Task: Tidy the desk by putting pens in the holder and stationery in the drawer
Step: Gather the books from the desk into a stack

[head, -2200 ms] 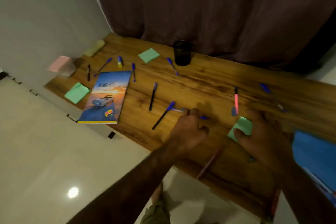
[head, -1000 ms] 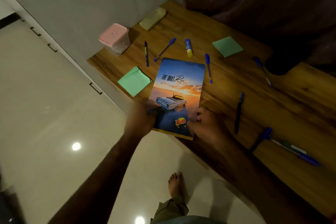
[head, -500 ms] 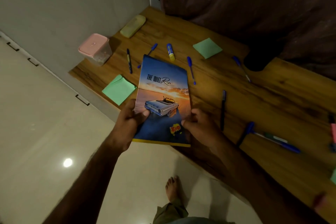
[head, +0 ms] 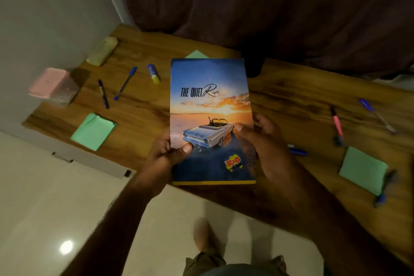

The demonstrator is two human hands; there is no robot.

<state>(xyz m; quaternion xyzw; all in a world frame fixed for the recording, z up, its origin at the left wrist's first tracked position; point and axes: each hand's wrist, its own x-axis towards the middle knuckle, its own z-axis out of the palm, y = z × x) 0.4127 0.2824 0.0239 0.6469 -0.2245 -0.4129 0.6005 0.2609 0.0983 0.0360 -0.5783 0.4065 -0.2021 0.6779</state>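
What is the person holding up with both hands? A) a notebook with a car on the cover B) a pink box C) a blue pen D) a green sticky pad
A: the left hand and the right hand grip the sides of the notebook, whose cover shows a car; the pink box sits on the desk.

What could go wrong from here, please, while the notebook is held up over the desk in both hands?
The notebook is pinched only along its lower edges by the left hand and right hand, so the tall upper part could flop or slip from the grip. Held up, it also hides part of the desk behind it, so lowering it blindly could knock the dark pen holder or nearby pens.
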